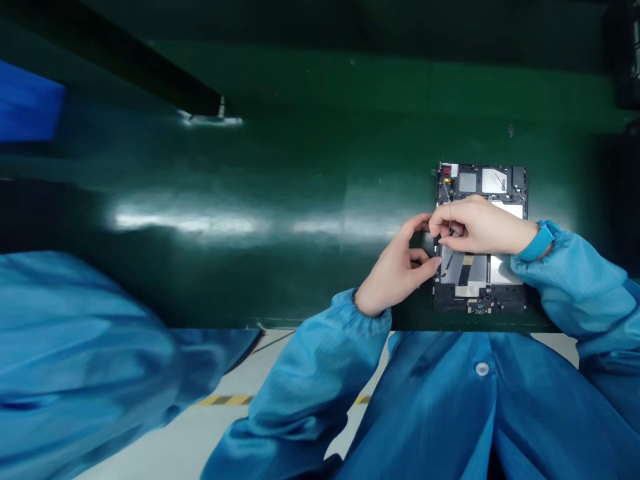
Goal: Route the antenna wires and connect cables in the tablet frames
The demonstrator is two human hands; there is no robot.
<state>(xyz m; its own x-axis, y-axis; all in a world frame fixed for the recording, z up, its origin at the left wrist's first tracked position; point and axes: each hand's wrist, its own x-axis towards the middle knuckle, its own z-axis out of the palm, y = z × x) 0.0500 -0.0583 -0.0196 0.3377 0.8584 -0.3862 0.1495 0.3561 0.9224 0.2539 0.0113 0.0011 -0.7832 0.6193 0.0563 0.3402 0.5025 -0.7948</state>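
An opened tablet [480, 180] lies face down on a green mat [250, 280], showing its black frame, metal shielding and a circuit strip along the near edge. My right hand [483, 227], with a teal wristband [539, 241], is over the tablet's middle, its fingertips pinching a small black part with a thin wire [443, 235]. My left hand [400, 267] curls at the tablet's left edge, with its fingertips close to that part. The hands hide the tablet's middle.
A blue-sleeved arm or shoulder [85, 360] fills the lower left, beside my own blue sleeves. A blue object [25, 103] and a dark bar [140, 67] are at the upper left. The mat's near edge runs above a pale floor with yellow-black tape [225, 400].
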